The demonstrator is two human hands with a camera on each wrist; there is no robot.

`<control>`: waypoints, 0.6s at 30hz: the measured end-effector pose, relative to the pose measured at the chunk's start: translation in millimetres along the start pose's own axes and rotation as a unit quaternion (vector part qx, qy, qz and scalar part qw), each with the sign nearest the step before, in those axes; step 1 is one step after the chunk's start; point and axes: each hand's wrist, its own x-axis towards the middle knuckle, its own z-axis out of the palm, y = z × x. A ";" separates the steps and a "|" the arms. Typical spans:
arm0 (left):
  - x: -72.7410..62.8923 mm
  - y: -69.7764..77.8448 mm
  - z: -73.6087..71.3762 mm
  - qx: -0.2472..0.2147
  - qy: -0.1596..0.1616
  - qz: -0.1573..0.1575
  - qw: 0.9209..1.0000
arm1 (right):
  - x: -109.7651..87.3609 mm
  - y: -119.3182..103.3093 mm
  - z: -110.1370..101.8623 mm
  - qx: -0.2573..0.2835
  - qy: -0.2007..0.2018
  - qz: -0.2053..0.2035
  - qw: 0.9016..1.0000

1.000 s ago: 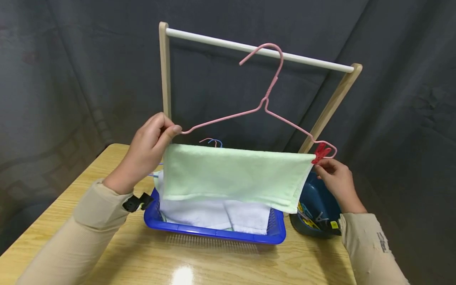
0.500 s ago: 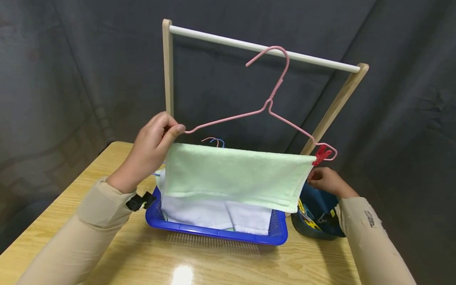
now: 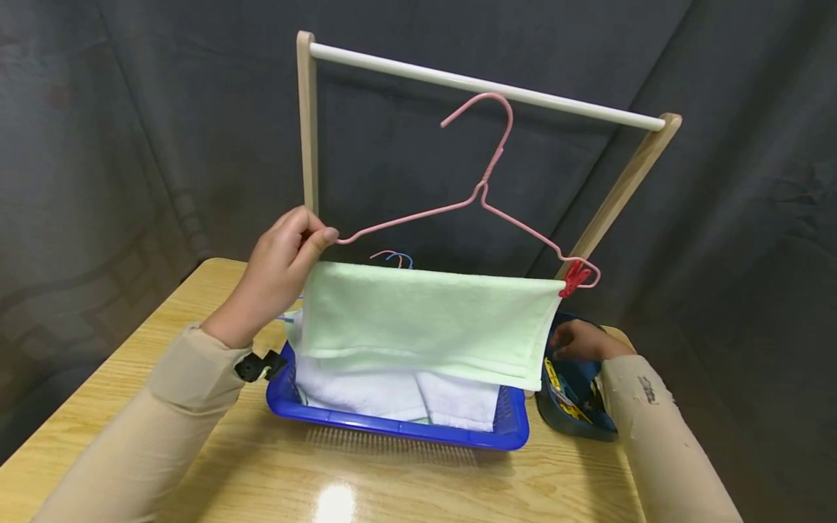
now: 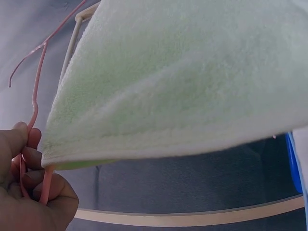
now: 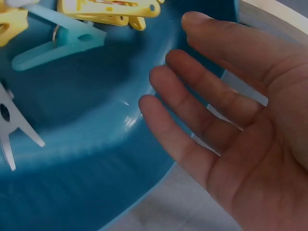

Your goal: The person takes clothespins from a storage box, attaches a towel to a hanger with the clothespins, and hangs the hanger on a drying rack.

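Note:
My left hand (image 3: 277, 272) grips the left end of a pink wire hanger (image 3: 492, 167), its fingers curled round the wire in the left wrist view. A pale green towel (image 3: 425, 312) drapes folded over the hanger's bottom bar. At the towel's right corner, a red clothespin (image 3: 575, 280) clamps it to the hanger. My right hand (image 5: 226, 115) reaches into a dark teal bin (image 5: 86, 192), fingers loosely spread and holding nothing. Beside it in the bin lie yellow clothespins (image 5: 110, 8), a light teal clothespin (image 5: 91, 38) and a grey clothespin (image 5: 21, 125).
Behind the hanger stands a rack with a white rod (image 3: 418, 70) and wooden posts. Below the towel, a blue basket (image 3: 392, 426) holds white towels (image 3: 386, 396). Hooks of other hangers (image 3: 405, 258) show behind it. All this stands on a wooden table (image 3: 229, 465).
My right hand has let go at the red clothespin and moved down into the teal bin. The hanger's right side has shifted slightly left. My left hand keeps its grip.

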 end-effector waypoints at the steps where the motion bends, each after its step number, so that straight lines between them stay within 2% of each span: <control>1: -0.1 -0.7 0.3 0.000 -0.001 -0.004 1.000 | 0.7 -0.5 0.8 0.003 -0.009 0.003 1.000; 8: -1.8 -4.5 2.7 -0.004 -0.010 -0.016 1.000 | 4.8 1.2 8.1 0.012 -0.053 0.024 0.998; 14: -2.8 -4.8 3.5 -0.005 -0.010 -0.012 1.000 | 6.8 3.5 13.1 0.024 -0.055 0.036 0.998; 18: -3.1 -4.5 3.8 -0.005 -0.010 -0.010 1.000 | 4.9 4.0 16.0 0.039 -0.053 0.016 0.998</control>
